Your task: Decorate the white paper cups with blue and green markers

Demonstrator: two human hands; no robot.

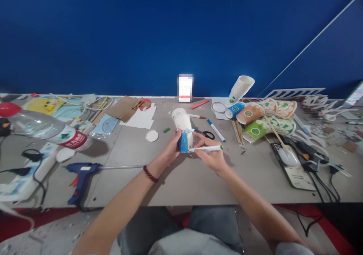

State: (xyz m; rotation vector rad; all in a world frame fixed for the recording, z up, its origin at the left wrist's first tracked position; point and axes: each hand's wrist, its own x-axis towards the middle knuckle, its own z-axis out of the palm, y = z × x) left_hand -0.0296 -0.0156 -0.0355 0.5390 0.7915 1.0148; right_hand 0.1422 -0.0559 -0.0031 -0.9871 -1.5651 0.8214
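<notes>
My left hand (172,147) is closed around a small paper cup (185,141) whose side is partly blue and partly white. In my right hand (211,156) is a white marker (210,148) with a green end. Its tip points left and meets, or nearly meets, the cup's lower side. Just behind the held cup is a white paper cup (180,115); whether the two touch I cannot tell. Black scissors (209,135) and a blue-capped marker (216,130) lie to the right. A green marker cap (166,130) and a white disc (152,135) are to the left.
A blue glue gun (81,177), a power strip (31,175) and a plastic bottle (53,130) occupy the left. Patterned cups (255,113), a white cup stack (241,88), wooden sticks (237,132) and a phone (297,175) lie right. A lit screen (185,88) stands against the wall.
</notes>
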